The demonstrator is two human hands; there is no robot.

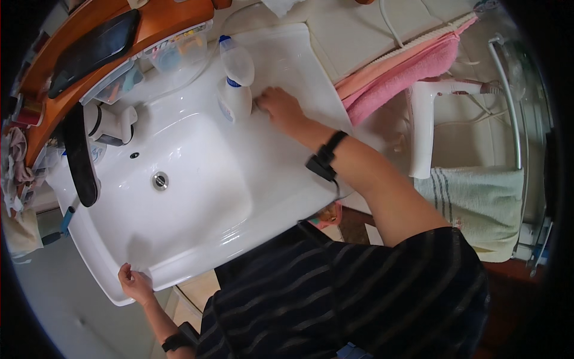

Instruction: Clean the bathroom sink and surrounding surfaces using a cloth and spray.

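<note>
My right hand (282,107) is low over the flat right side of a white ceramic washbasin (287,166), its fingers bent downward. A small dark patch shows at the fingertips; whether it is a held thing or shadow is unclear. Just left of these fingers stands a white plastic bottle (240,102) with a blue collar. Above the collar shows a translucent rounded part (237,65) with a blue tip. My left hand (136,285) is at the basin's front left corner, over the rim, fingers loosely curled and nothing visible in them. Both wrists wear black straps.
A black-and-white faucet (80,157) reaches over the bowl near the drain (160,181). Clear plastic bins (177,51) sit below an orange wooden shelf (175,20) holding a phone (96,51). Pink towels (399,80), a white hair dryer (423,130) and a pale towel (475,211) hang at right.
</note>
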